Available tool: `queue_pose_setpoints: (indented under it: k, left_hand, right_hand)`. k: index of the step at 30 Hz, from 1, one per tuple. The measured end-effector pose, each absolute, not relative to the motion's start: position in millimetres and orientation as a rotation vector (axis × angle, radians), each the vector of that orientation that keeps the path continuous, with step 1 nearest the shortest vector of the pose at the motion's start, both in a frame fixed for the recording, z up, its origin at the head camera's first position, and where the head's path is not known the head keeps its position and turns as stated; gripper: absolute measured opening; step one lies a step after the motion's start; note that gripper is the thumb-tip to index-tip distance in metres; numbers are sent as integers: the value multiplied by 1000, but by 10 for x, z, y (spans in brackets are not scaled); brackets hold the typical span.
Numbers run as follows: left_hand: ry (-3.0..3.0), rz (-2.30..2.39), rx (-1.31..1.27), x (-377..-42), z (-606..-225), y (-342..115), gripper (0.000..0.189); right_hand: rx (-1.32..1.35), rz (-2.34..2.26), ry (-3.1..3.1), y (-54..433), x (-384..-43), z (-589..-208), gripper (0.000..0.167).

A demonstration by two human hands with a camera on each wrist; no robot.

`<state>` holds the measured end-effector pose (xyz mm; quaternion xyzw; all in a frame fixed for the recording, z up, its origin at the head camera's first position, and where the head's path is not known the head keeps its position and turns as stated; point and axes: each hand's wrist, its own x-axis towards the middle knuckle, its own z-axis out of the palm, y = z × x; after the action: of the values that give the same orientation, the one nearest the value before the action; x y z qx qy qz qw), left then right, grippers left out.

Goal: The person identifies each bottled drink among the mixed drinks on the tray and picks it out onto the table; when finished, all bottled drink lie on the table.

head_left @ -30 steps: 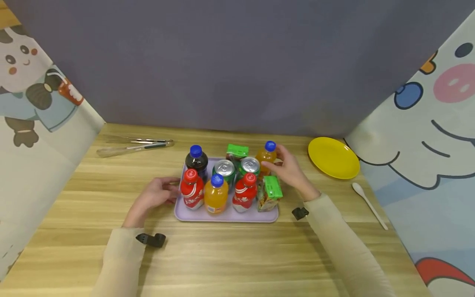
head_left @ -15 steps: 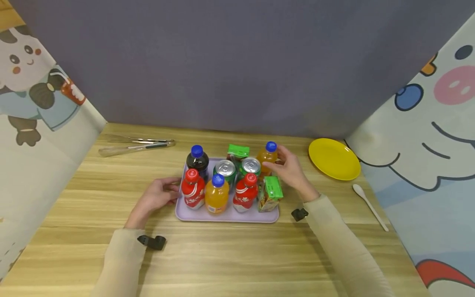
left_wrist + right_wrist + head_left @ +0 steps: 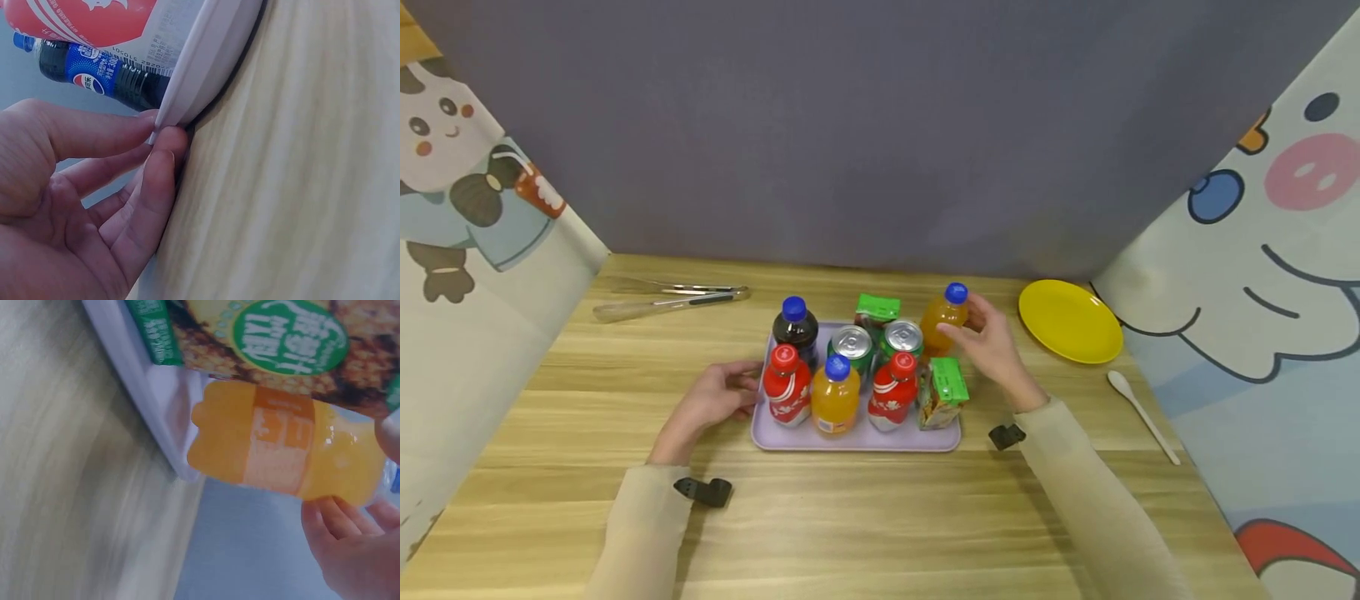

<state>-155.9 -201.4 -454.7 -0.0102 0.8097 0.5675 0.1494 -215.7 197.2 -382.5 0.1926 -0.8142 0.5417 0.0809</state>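
On a lilac tray stands a close group of drinks. My left hand pinches the tray's left rim between thumb and fingers, as the left wrist view shows. My right hand grips an orange juice bottle with a blue cap near its top, at the tray's back right corner. The bottle leans slightly right in the head view. In front of it is a green-topped juice carton, its pineapple print overlapping the bottle in the right wrist view.
Also on the tray are a cola bottle, two red-capped bottles, a second orange bottle, two cans and another carton. Tongs lie back left; a yellow plate and white spoon lie right. A grey panel stands behind.
The right hand has shifted the orange juice bottle slightly right, and its top leans more that way. The left hand stays at the tray's rim. The head view has moved a little.
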Motion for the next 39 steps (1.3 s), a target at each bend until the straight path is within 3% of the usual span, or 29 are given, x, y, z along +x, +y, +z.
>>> queue_pose_setpoints:
  k: [15,39]
  left_hand:
    - [2317,1639,-39,-1556,-4558,-2038,61]
    - [2329,1609,-66,-1564,-4588,-2019,58]
  right_hand:
    - [515,1528,-2340,2151,-2018,-3545,47]
    - [401,1533,-2379,2373,-2101,-3812,49]
